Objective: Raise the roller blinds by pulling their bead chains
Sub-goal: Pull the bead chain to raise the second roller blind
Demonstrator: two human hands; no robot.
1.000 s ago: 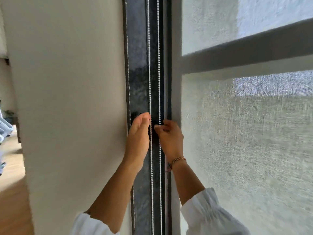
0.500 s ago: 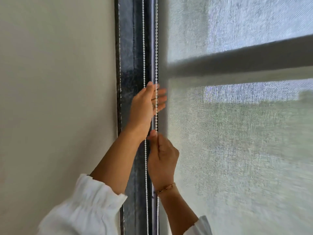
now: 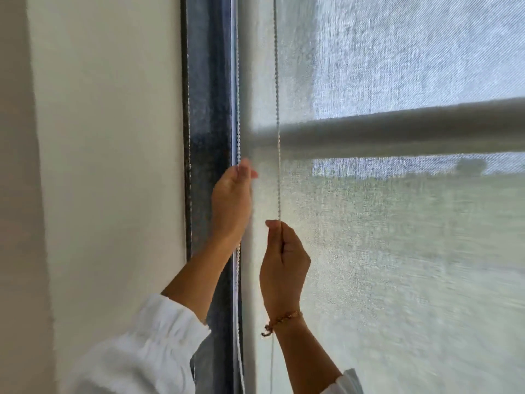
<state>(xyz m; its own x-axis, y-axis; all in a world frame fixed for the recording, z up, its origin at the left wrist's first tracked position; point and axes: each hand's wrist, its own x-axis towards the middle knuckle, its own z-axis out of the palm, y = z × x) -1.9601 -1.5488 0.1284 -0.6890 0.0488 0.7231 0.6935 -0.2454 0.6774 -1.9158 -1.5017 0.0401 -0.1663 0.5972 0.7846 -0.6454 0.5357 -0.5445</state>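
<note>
A pale woven roller blind (image 3: 397,251) covers the window on the right. Two strands of white bead chain hang by its left edge. My right hand (image 3: 284,265) is closed on the right strand (image 3: 277,109), which runs taut up from my fist and out in front of the blind. My left hand (image 3: 231,203) is raised higher at the left strand (image 3: 238,109), fingers curled toward it beside the dark window frame (image 3: 208,109); I cannot see whether it grips the chain.
A plain white wall (image 3: 108,166) fills the left. A horizontal window bar (image 3: 397,129) shows as a grey band through the blind. White sleeves cover both forearms, and a thin bracelet (image 3: 284,318) sits on the right wrist.
The view has shifted right. My right hand has pulled its strand to the right, away from the frame. My left hand stays above it by the other strand.
</note>
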